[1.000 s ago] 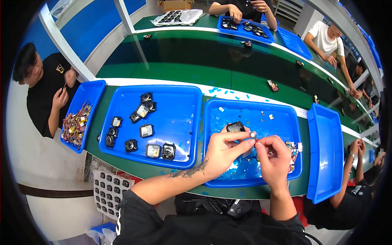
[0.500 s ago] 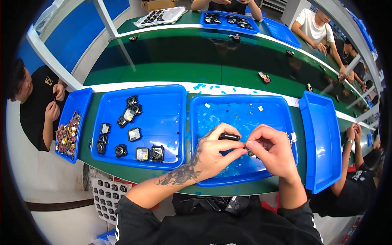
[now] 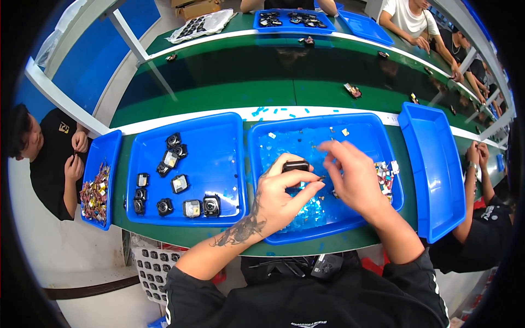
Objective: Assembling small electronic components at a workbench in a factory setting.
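Note:
My left hand (image 3: 280,199) is closed around a black watch case (image 3: 296,166), gripped between curled fingers and palm. Between that hand's thumb and index fingertips is a small dark piece (image 3: 321,179), too small to name. My right hand (image 3: 355,177) is just right of it, its fingers apart and slightly blurred, holding nothing I can see. Both hands are over a blue tray (image 3: 363,127) strewn with blue film scraps (image 3: 306,216). Small parts with white and yellow bits (image 3: 385,176) lie along its right side, partly behind my right hand.
Left of it, another blue tray (image 3: 219,145) holds several black watch cases (image 3: 211,205). A narrow tray (image 3: 115,153) with a heap of small parts stands farther left. At right is a narrow blue tray (image 3: 437,180). Beyond runs a green conveyor (image 3: 240,98); several people work around it.
My right hand has parted from the left fingertips and spread its fingers. The left hand keeps the watch case and has shifted slightly left and up. The whole view has shifted a little.

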Demonstrator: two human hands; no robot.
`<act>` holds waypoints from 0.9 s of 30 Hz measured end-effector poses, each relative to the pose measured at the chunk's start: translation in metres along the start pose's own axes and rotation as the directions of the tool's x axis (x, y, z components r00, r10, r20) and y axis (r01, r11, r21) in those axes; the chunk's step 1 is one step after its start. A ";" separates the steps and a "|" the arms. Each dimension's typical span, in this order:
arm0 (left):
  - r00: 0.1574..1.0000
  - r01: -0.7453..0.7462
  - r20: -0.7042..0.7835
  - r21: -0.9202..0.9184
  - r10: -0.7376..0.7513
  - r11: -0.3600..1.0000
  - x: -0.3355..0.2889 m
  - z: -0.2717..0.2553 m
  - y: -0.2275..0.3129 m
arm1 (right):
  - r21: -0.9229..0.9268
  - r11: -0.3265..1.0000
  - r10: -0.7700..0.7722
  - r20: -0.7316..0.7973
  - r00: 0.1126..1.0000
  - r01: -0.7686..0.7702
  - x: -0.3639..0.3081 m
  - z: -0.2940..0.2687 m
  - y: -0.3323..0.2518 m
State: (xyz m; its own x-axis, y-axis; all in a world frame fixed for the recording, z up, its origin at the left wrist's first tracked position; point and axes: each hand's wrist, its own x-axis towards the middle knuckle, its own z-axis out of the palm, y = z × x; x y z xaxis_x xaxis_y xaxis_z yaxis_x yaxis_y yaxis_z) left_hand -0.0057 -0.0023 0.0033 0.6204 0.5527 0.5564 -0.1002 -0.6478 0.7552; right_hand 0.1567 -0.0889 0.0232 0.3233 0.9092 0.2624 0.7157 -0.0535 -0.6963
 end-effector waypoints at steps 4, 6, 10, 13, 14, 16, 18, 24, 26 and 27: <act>0.902 0.428 0.121 -0.371 -0.414 0.824 -0.005 0.001 -0.011 | -0.098 0.995 0.011 0.023 1.000 -0.008 -0.005 -0.010 0.011; 0.876 0.470 0.134 -0.453 -0.464 0.757 -0.007 0.002 -0.014 | 0.015 1.000 -0.003 -0.004 1.000 0.003 -0.004 -0.014 0.004; 0.883 0.458 0.129 -0.437 -0.451 0.774 -0.006 0.002 -0.010 | 0.501 0.859 0.046 0.129 0.991 -0.105 -0.010 -0.011 -0.016; 0.874 0.485 0.200 -0.287 -0.444 0.826 -0.005 -0.002 -0.008 | 0.591 0.791 0.117 0.109 0.987 -0.159 -0.013 -0.002 -0.013; 0.894 0.449 0.188 -0.390 -0.407 0.804 -0.003 -0.002 -0.008 | 0.701 0.703 0.145 0.029 0.989 -0.124 -0.012 -0.002 -0.011; 0.906 0.419 0.190 -0.530 -0.378 0.737 0.004 -0.006 -0.003 | 0.804 0.588 0.200 -0.032 0.979 -0.094 -0.012 -0.009 -0.011; 0.895 0.437 0.157 -0.504 -0.418 0.745 0.001 -0.008 -0.009 | 0.708 0.686 0.178 0.058 0.982 -0.166 -0.014 -0.016 -0.012; 0.956 0.242 0.169 -0.001 -0.238 0.970 0.008 -0.021 -0.003 | 0.279 0.958 -0.100 0.093 0.991 0.070 -0.014 -0.012 -0.016; 0.920 0.366 0.168 -0.044 -0.355 0.929 0.005 -0.020 0.001 | 0.212 0.969 -0.137 0.048 0.989 0.124 -0.015 -0.004 -0.020; 0.889 0.436 0.189 -0.074 -0.416 0.897 0.006 -0.018 0.002 | 0.192 0.972 -0.145 0.038 0.989 0.135 -0.015 -0.002 -0.015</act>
State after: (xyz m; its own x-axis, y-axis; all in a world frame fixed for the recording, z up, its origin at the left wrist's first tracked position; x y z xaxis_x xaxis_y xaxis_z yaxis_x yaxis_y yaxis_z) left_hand -0.0164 0.0096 0.0145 0.7403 0.6623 0.1150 0.1229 -0.3015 0.9455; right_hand 0.1424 -0.1024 0.0306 0.1919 0.9225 0.3349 0.6209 0.1501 -0.7694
